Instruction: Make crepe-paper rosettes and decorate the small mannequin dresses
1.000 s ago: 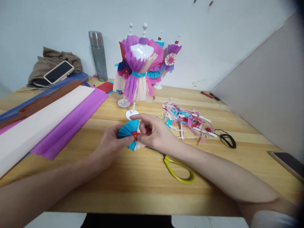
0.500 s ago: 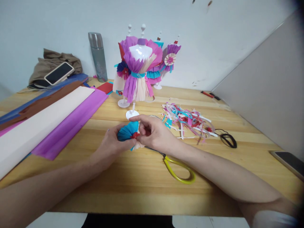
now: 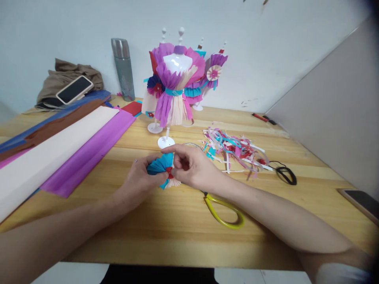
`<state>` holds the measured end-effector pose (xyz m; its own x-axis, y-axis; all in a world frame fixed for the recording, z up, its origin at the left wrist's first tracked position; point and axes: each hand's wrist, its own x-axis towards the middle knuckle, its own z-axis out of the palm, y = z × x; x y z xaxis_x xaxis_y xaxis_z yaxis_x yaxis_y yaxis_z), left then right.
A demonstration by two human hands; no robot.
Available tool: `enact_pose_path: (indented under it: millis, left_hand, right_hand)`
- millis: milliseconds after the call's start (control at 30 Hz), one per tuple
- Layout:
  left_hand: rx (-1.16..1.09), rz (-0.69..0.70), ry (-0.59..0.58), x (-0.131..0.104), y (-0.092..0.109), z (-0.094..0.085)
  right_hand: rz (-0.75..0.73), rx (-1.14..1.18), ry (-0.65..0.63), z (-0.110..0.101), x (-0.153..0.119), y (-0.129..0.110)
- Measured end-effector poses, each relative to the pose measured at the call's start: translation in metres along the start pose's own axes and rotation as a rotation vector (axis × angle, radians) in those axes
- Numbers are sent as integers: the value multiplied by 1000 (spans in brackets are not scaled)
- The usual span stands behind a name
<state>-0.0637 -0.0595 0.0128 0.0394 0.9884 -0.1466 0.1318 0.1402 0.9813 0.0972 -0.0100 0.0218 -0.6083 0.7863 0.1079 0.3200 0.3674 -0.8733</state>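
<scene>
A pleated paper rosette (image 3: 161,165), blue with a cream part below and a red centre, is held just above the table. My left hand (image 3: 140,173) is closed on its left side, thumb lying across the front near the centre. At the red middle, my right hand (image 3: 191,165) pinches with thumb and fingertips; its index finger stretches over the top edge. The fingers hide part of the rosette's right side. Below my right hand lie yellow-handled scissors (image 3: 225,213), their blades mostly covered. Just behind stands a small white mannequin (image 3: 177,63) in a purple, pink and cream crepe-paper dress.
Crepe-paper sheets (image 3: 89,154) lie at left, near a phone (image 3: 75,90) on brown cloth (image 3: 51,86). A flask (image 3: 123,75) stands by the wall. Paper scraps (image 3: 233,148), a black cord loop (image 3: 286,175) and another phone (image 3: 359,201) are at right. More dressed mannequins (image 3: 217,59) stand behind.
The view has shifted slightly. My left thumb and right fingertips now press together over the rosette's red centre, covering more of it; both hands stay in nearly the same place.
</scene>
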Motion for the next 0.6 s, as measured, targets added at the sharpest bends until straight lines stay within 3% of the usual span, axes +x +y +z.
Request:
enact_pose_path:
  millis: [267, 600]
  left_hand:
    - [30, -3, 10, -3, 5, 0]
    - [-93, 40, -84, 1, 1, -3]
  right_hand:
    - [-13, -50, 21, 0, -1, 1]
    - [1, -71, 16, -1, -1, 1]
